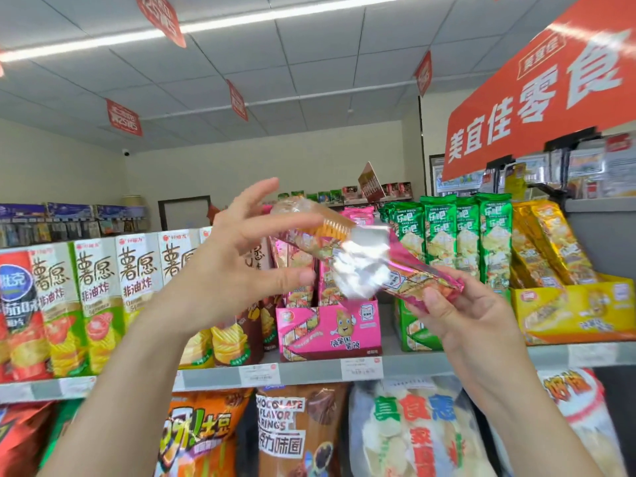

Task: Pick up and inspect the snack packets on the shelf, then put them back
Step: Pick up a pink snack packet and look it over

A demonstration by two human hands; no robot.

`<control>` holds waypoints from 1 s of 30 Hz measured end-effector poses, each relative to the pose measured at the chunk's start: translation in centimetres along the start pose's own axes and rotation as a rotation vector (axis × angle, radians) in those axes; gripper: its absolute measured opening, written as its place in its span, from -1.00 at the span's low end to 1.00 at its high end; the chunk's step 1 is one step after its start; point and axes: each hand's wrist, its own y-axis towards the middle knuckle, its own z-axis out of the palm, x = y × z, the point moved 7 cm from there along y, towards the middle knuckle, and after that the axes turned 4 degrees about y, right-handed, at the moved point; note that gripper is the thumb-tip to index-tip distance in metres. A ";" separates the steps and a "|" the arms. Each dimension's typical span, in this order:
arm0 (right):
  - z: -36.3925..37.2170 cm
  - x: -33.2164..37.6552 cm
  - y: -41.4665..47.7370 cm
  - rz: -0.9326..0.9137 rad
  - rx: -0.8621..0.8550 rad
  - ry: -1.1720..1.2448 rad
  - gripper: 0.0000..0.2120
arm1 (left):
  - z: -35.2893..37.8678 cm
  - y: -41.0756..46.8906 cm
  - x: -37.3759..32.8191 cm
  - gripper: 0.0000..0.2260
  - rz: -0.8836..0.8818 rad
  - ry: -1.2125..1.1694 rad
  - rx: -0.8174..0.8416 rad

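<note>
I hold a pink snack packet up in front of the top shelf, tilted, its shiny silver back catching the light. My left hand holds the packet's upper end between a finger and the thumb, with the other fingers spread. My right hand pinches the packet's lower right end. Behind it on the shelf stands the pink display box with more of the same packets upright in it.
White and green chip boxes fill the shelf's left side. Green packets and a yellow display box stand to the right. The grey shelf edge carries price tags. Large snack bags fill the shelf below. A red sign hangs above.
</note>
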 end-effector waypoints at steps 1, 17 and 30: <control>-0.4 -0.3 -0.2 0.013 -0.013 -0.001 -0.79 | 0.3 -0.3 0.0 -0.56 0.013 0.043 0.020; -8.7 4.4 -11.6 0.389 0.060 -0.372 -0.61 | 13.4 -7.9 -0.9 -0.78 -0.092 -0.335 0.040; -27.8 4.1 -29.0 0.669 -0.641 -0.333 -0.70 | 35.9 -23.6 -9.2 -0.55 -0.253 -0.319 0.565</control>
